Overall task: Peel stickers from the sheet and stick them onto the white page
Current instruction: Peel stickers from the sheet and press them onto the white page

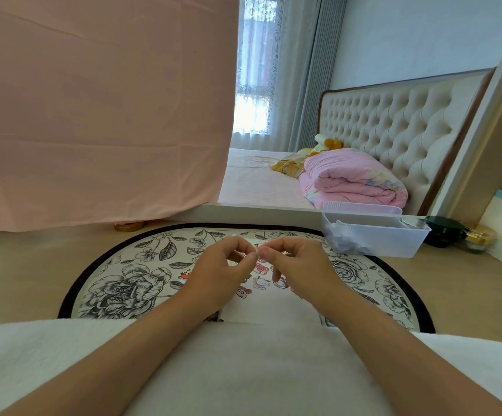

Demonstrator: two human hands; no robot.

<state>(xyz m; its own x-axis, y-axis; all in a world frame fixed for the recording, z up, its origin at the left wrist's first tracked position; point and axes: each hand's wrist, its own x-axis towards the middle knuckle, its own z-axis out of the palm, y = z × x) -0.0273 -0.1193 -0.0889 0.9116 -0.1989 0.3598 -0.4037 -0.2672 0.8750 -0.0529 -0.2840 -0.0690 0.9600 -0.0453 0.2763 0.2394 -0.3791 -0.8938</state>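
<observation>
The person's left hand [222, 271] & right hand [298, 262] meet fingertip to fingertip just above the far end of the white page [267, 307]. Both have fingers curled in, w/ thumb & forefinger of each pinching the same clear sticker piece [255, 254] (too small & see-through to say if it's backing, sticker or both). The page lies on a floral mat [123, 283], its near edge toward the person's lap. A few cartoon stickers [260, 282] are stuck on the page's far half, right under the hands, while the near half looks bare. A clear plastic bin [373, 235] stands well beyond the page's far right corner. The step in hand looks like the peel itself. It prob goes best w/ one hand anchoring the backing while the other's nail lifts a corner, then a slow, low-angle pull so the thin film doesn't tear or fold onto itself, touching the sticky side as little as poss. After that, lower it onto a bare spot on the page's near half, one edge first, & smooth outward to keep bubbles out
</observation>
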